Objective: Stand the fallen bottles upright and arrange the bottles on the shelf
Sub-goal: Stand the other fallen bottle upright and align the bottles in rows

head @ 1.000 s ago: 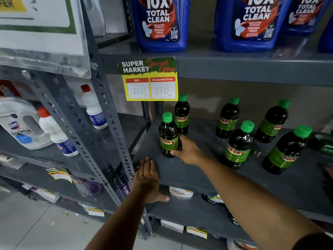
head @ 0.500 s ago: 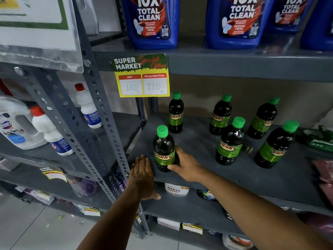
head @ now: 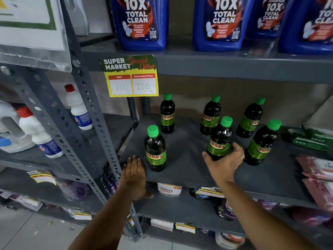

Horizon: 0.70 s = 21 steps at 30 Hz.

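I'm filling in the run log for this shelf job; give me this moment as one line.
left hand: flat on shelf edge | right hand: closing on front-middle bottle | six bottles upright | stage: arranging

Top edge chops off the blue jugs (head: 142, 22), so no caps visible. The right hand (head: 224, 164) covers the base of the middle front bottle (head: 220, 139). Packets at the right edge (head: 319, 170) are cut off and blurry, labels unreadable.

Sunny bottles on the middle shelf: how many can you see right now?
6, all upright. Front row: front-left bottle, front-middle bottle at the right hand, front-right bottle. Back row: back-left bottle, back-middle bottle, back-right bottle. None appears hidden.
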Each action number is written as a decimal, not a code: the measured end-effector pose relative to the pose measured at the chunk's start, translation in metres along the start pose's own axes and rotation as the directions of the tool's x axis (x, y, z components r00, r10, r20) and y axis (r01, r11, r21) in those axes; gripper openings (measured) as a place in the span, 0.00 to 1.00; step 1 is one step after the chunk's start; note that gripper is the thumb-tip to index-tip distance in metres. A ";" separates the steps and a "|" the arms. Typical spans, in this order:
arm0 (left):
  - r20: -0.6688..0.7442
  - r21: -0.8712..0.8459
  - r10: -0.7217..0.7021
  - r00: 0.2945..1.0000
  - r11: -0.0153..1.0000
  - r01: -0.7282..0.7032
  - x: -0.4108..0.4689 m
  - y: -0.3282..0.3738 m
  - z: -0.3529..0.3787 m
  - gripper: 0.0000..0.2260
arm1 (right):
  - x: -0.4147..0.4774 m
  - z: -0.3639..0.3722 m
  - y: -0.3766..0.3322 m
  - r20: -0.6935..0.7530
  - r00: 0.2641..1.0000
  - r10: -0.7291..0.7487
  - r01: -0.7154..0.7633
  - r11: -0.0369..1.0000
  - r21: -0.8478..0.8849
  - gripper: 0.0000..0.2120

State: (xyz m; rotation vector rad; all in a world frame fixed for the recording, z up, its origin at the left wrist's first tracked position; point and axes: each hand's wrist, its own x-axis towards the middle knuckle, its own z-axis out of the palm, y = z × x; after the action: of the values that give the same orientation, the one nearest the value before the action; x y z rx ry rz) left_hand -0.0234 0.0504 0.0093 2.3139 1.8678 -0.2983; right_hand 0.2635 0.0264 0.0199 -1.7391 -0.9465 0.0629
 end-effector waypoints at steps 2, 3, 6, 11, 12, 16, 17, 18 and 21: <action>0.001 0.021 -0.003 1.000 1.000 0.003 0.002 0.000 0.001 0.62 | 0.019 -0.006 0.006 0.147 0.988 0.039 -0.044 0.998 0.033 0.51; -0.017 0.019 -0.009 1.000 1.000 0.009 0.003 0.000 0.003 0.58 | 0.026 -0.009 0.008 0.215 0.975 0.052 -0.066 0.996 0.057 0.49; -0.078 -0.001 -0.023 0.997 1.000 0.023 0.006 0.000 0.006 0.45 | 0.035 -0.014 0.010 0.339 0.936 0.097 -0.116 0.993 0.036 0.43; -0.031 0.022 -0.013 0.999 1.000 0.014 0.005 0.000 0.005 0.57 | 0.032 -0.020 0.011 0.404 0.901 0.158 -0.192 0.980 0.045 0.38; -0.011 0.026 -0.012 1.000 1.000 0.012 0.003 0.001 0.003 0.62 | 0.031 -0.022 0.011 0.421 0.892 0.163 -0.198 0.979 0.040 0.37; -0.014 0.024 -0.015 1.000 1.000 0.015 0.000 0.002 0.000 0.65 | 0.017 -0.034 0.010 0.466 0.873 0.143 -0.169 0.985 0.015 0.33; -0.018 0.017 -0.016 1.000 1.000 0.016 0.000 0.002 0.001 0.65 | 0.013 -0.038 0.010 0.471 0.872 0.133 -0.156 0.988 0.011 0.32; -0.019 0.010 -0.018 1.000 1.000 0.018 0.000 0.001 0.001 0.65 | 0.008 -0.041 0.010 0.474 0.872 0.124 -0.145 0.989 0.009 0.32; -0.013 0.008 -0.019 1.000 1.000 0.019 -0.001 0.001 0.001 0.65 | -0.004 -0.047 0.013 0.492 0.865 0.103 -0.134 0.991 0.028 0.32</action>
State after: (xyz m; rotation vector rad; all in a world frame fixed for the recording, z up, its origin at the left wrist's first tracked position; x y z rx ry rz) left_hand -0.0223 0.0486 0.0091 2.3109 1.8989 -0.2943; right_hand 0.2900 -0.0140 0.0260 -1.7554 -1.1831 0.6364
